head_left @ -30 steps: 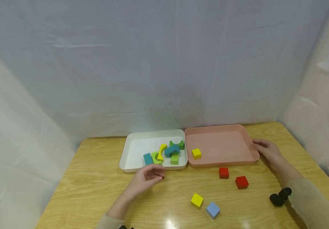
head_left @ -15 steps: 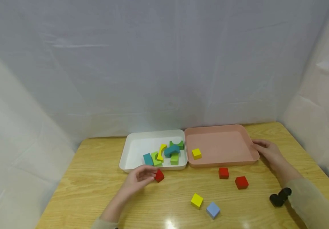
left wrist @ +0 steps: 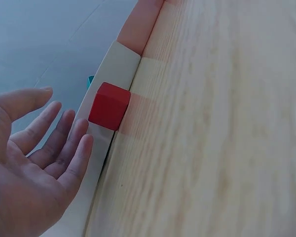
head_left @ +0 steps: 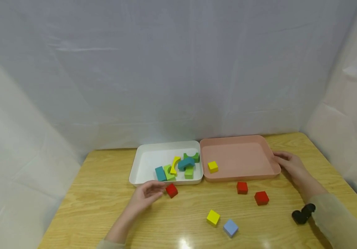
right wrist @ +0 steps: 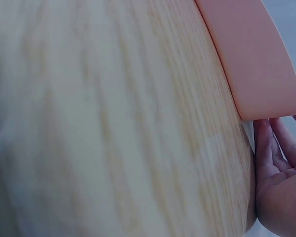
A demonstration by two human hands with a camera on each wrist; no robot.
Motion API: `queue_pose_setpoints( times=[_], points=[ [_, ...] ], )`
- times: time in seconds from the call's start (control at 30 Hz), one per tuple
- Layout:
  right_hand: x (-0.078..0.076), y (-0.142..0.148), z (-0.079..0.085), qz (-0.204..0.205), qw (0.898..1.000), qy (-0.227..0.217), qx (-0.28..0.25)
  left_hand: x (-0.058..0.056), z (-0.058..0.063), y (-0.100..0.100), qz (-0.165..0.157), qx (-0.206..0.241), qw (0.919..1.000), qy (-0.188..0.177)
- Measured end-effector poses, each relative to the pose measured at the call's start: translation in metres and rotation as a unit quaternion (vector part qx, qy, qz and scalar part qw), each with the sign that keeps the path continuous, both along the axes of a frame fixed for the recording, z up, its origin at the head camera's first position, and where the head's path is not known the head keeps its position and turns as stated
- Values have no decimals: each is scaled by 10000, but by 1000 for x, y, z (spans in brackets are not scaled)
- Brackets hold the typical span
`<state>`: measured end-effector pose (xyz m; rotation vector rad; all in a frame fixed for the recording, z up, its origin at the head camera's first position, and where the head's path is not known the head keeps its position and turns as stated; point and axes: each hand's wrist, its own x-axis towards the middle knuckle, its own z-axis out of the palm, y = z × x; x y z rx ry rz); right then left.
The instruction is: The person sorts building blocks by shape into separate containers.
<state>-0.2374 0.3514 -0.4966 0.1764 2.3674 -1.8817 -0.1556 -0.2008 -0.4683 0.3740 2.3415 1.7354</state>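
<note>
My left hand [head_left: 144, 197] is beside a red cube [head_left: 171, 190] in front of the white tray [head_left: 142, 152]. In the left wrist view its fingers are spread and gently bent, palm in sight, with a small gap between the fingertips [left wrist: 85, 143] and the red cube [left wrist: 108, 106]. At the right end of the pink tray [head_left: 237, 152], my right hand [head_left: 293, 168] touches the outer wall with its fingertips. Seen from the right wrist, the fingers [right wrist: 264, 143] reach fairly straight to the tray's end, tips partly hidden behind it.
Several green, teal and yellow blocks [head_left: 175, 165] lie in the white tray. The pink tray, right against it, holds a yellow cube [head_left: 213, 167]. Two red cubes [head_left: 261, 198], a yellow cube [head_left: 213, 218] and a light blue cube [head_left: 230, 228] lie on the wooden table [head_left: 103, 193].
My left hand has let go of the red cube, now on the table before the white tray, and drawn back to the left. The right hand has stayed at the pink tray.
</note>
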Motion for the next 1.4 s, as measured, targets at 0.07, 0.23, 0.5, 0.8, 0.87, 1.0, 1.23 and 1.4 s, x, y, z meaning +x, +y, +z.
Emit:
queue_pose_setpoints(
  times=[0.07,0.23,0.5,0.8,0.87,1.0,1.23,1.4],
  points=[
    [0,0,-1,0,10000,2,-28,0,-1,0,50,-4,9999,-110],
    [1,1,-2,19,9995,91,-315,1,-4,-1,113,-2,9998,-184],
    [1,1,-2,72,9975,141,-695,1,-11,-1,51,-159,9999,0],
    [1,1,-2,110,9961,169,-854,2,-17,9,179,-81,9998,-13],
    [1,1,-2,109,9966,184,-797,2,-17,12,300,-85,9995,-102],
    [2,0,-1,100,9980,203,-592,2,-18,16,555,-148,9980,-256],
    [1,0,-1,49,9987,183,-463,3,-20,24,998,-264,9942,-303],
    [1,1,-2,29,9993,182,-338,3,-21,30,1338,-481,9895,-246]
  ],
)
